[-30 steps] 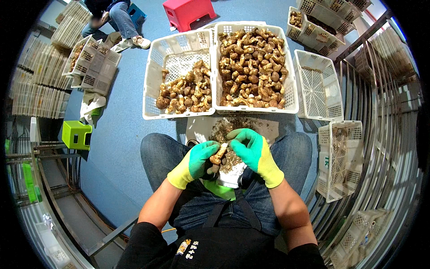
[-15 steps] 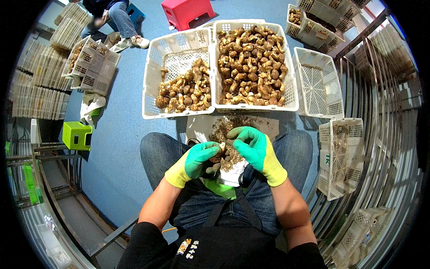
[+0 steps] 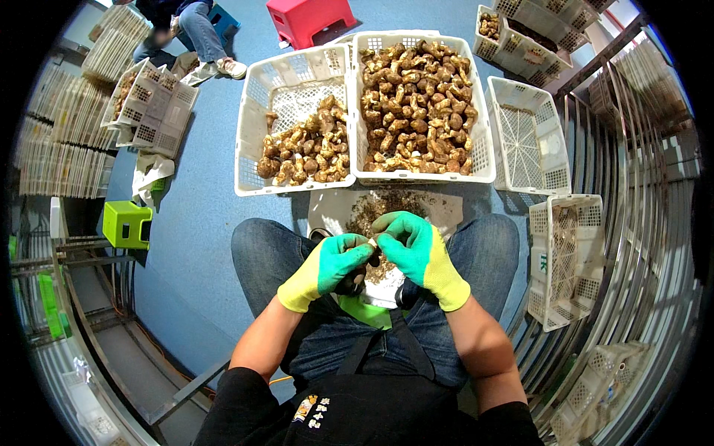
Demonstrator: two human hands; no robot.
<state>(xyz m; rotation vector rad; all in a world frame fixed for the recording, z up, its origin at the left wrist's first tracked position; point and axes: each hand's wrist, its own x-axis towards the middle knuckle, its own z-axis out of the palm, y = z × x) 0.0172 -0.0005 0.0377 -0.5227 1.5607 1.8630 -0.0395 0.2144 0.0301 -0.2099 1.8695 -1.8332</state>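
Between my knees, my left hand (image 3: pixel 336 265), in a green and yellow glove, is closed around a mushroom (image 3: pixel 372 243). Its pale stem tip shows at the fingertips; most of the rest is hidden by the glove. My right hand (image 3: pixel 411 247), gloved the same way, pinches at that pale tip with thumb and fingers together. Ahead stand two white crates side by side: the left crate (image 3: pixel 253 91) is partly filled with brown mushrooms (image 3: pixel 318 149), the right crate (image 3: pixel 483 141) is heaped with more mushrooms (image 3: pixel 416 104).
Dirt crumbs (image 3: pixel 370 215) lie on a pale sheet (image 3: pixel 445 210) below my hands. White crates (image 3: pixel 520 141) and a metal rack (image 3: pixel 602 186) line the right side. A red stool (image 3: pixel 309 21), a green stool (image 3: pixel 127 224) and a seated person (image 3: pixel 195 33) are farther off.
My right hand has come down and left to meet the left hand, its fingers closing at the mushroom's pale tip. My left hand has shifted slightly right.
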